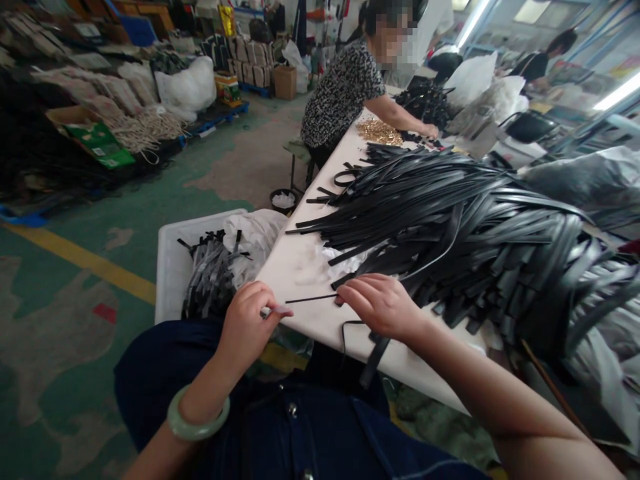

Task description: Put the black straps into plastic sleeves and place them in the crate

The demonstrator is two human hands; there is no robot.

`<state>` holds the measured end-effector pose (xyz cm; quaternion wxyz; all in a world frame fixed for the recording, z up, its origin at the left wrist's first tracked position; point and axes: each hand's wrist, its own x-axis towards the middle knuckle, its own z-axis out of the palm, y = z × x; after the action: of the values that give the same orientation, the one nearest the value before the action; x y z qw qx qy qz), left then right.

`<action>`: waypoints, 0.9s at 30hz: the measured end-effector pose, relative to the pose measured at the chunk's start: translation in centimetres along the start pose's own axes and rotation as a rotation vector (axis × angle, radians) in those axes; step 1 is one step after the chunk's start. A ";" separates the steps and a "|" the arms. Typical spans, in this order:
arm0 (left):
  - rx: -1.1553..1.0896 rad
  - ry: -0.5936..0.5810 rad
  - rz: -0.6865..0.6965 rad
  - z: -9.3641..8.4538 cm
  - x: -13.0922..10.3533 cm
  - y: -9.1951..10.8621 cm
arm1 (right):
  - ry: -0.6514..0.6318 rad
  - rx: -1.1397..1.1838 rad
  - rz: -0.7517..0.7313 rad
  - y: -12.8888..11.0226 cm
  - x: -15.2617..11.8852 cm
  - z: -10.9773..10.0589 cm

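My right hand [383,303] is closed on a thin black strip [313,298], whose free end points left over the near corner of the white table [280,283]. To the left, my left hand [250,320] is closed, thumb against the fingers, just short of the strip's tip; a small pale bit shows at its fingertips, too small to name. A large heap of long black straps [450,213] covers the table beyond and right of my right hand. One loose strap [374,362] hangs over the near edge.
A white bin [173,257] with black strips and white plastic stands left of the table. A person in a patterned top [340,90] reaches over the table's far part, near a gold-coloured pile [380,132]. Another person [535,63] is at the back right.
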<state>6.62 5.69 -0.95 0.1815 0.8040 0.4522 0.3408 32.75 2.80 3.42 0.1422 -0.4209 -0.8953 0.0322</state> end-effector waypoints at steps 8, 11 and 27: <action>0.032 -0.021 0.011 0.0 0.0 0.5 | 0.075 -0.171 -0.159 0.0 0.4 0.2; 0.095 -0.079 0.059 0.0 0.1 0.9 | 0.092 -0.255 -0.213 -0.3 0.4 0.2; -0.315 -0.299 0.048 2.4 0.6 2.9 | -0.180 -0.303 -0.259 -2.4 1.7 -1.4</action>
<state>10.27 4.67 -0.67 0.3619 0.8177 0.3422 0.2885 30.37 2.45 5.61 -0.0001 -0.3145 -0.9456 -0.0836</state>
